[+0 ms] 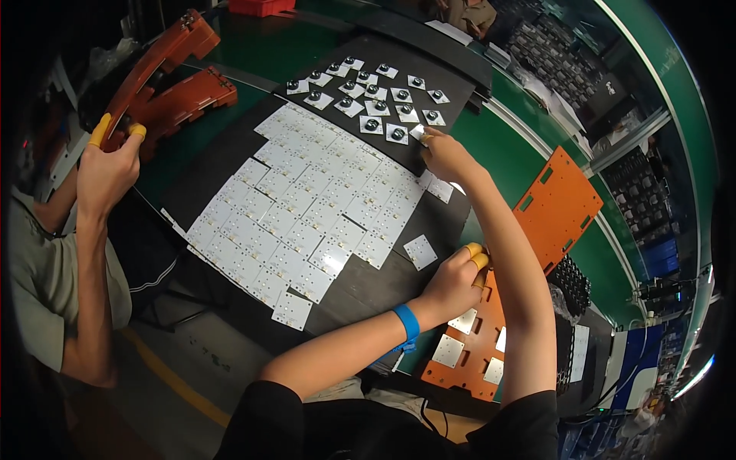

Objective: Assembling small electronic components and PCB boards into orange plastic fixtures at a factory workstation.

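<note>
My right hand (448, 159) reaches across the bench. Its fingers are pinched at a small white square plate (417, 132) beside the group of plates with black round parts (397, 134). My left hand (454, 285), in yellow finger cots and with a blue band at the wrist, is closed above an orange fixture board (438, 371). What its fingers hold, if anything, is hidden. Several white square plates (448, 350) lie on that board. One loose white plate (420, 251) rests on the black mat, left of my left hand.
Many flat white boards (295, 199) cover the middle of the black mat (356, 280). A hinged orange lid (560, 207) stands at the right. Another person's hands (107, 176) hold an orange fixture (169, 84) at the left. A red bin (261, 6) sits at the back.
</note>
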`<action>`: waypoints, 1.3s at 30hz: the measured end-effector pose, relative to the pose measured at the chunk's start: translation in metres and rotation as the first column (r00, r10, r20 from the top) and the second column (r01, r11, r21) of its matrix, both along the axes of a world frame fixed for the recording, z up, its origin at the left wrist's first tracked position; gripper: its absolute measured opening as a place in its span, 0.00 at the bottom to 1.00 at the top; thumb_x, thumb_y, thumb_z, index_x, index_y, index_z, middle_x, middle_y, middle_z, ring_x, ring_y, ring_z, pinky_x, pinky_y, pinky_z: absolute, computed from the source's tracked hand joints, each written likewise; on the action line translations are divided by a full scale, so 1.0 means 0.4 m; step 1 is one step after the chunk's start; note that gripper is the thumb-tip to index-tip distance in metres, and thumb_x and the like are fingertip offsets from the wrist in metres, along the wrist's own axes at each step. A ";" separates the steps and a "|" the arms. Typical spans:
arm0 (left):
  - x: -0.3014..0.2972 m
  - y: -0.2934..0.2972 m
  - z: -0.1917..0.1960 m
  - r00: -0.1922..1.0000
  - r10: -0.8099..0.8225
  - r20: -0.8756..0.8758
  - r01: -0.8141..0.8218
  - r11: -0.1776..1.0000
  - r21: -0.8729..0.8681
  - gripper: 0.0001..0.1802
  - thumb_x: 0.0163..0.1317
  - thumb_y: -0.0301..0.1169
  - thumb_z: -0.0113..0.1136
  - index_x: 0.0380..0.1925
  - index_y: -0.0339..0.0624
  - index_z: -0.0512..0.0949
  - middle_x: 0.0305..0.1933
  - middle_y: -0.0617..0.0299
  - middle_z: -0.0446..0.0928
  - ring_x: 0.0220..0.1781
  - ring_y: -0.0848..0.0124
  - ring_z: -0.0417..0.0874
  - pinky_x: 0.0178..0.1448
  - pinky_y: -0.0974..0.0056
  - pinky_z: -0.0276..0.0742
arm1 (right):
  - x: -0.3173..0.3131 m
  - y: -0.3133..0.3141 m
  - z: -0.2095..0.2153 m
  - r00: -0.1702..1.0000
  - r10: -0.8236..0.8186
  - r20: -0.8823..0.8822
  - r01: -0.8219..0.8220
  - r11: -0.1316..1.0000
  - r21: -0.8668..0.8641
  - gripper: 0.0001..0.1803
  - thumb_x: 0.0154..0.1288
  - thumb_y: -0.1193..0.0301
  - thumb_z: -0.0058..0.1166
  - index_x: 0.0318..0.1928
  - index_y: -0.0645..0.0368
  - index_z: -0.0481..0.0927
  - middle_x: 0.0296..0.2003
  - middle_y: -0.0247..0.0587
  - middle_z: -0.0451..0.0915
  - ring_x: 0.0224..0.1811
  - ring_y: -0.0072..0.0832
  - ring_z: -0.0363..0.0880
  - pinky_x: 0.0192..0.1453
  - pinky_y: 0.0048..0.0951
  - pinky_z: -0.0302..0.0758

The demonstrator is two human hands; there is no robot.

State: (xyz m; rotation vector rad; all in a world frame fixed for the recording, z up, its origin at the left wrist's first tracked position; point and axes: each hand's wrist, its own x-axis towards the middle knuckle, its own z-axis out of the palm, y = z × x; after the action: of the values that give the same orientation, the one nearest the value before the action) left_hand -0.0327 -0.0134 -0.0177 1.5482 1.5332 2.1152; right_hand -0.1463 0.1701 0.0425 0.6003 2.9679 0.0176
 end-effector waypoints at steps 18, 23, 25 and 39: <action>-0.042 0.014 -0.001 0.947 0.084 0.312 -0.097 0.995 0.027 0.22 0.59 0.10 0.52 0.54 0.35 0.73 0.54 0.56 0.66 0.52 0.68 0.76 0.59 0.66 0.77 | 0.415 -0.154 0.170 0.904 -0.262 -0.337 0.051 0.850 -0.525 0.14 0.66 0.72 0.56 0.47 0.69 0.82 0.34 0.48 0.84 0.34 0.28 0.82 0.41 0.28 0.78; -0.047 0.020 -0.004 0.933 0.079 0.351 -0.100 0.994 0.041 0.23 0.62 0.11 0.50 0.58 0.33 0.68 0.55 0.54 0.67 0.51 0.68 0.77 0.57 0.66 0.77 | 0.428 -0.168 0.181 0.893 -0.304 -0.332 0.030 0.776 -0.630 0.15 0.66 0.74 0.57 0.51 0.67 0.80 0.36 0.43 0.84 0.35 0.23 0.80 0.43 0.26 0.77; -0.045 0.031 -0.010 0.906 0.065 0.418 -0.105 0.992 0.072 0.22 0.62 0.13 0.51 0.57 0.34 0.69 0.53 0.53 0.67 0.49 0.65 0.77 0.55 0.65 0.78 | 0.421 -0.157 0.167 0.910 -0.270 -0.316 -0.002 0.758 -0.653 0.15 0.64 0.76 0.57 0.51 0.66 0.79 0.36 0.41 0.83 0.36 0.22 0.80 0.43 0.25 0.77; -0.036 0.006 0.003 0.980 0.034 0.195 -0.018 0.996 -0.082 0.10 0.52 0.16 0.53 0.34 0.32 0.80 0.35 0.49 0.78 0.34 0.57 0.80 0.38 0.61 0.77 | 0.089 -0.002 -0.020 0.792 -0.455 -0.406 0.095 0.750 -0.655 0.08 0.59 0.77 0.59 0.39 0.64 0.85 0.27 0.43 0.84 0.26 0.25 0.83 0.32 0.27 0.78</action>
State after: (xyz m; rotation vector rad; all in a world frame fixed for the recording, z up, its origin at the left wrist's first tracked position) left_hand -0.0472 -0.0109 -0.0163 1.2590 1.5568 2.1190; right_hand -0.1108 0.1691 0.0345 1.0925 3.0216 -1.3047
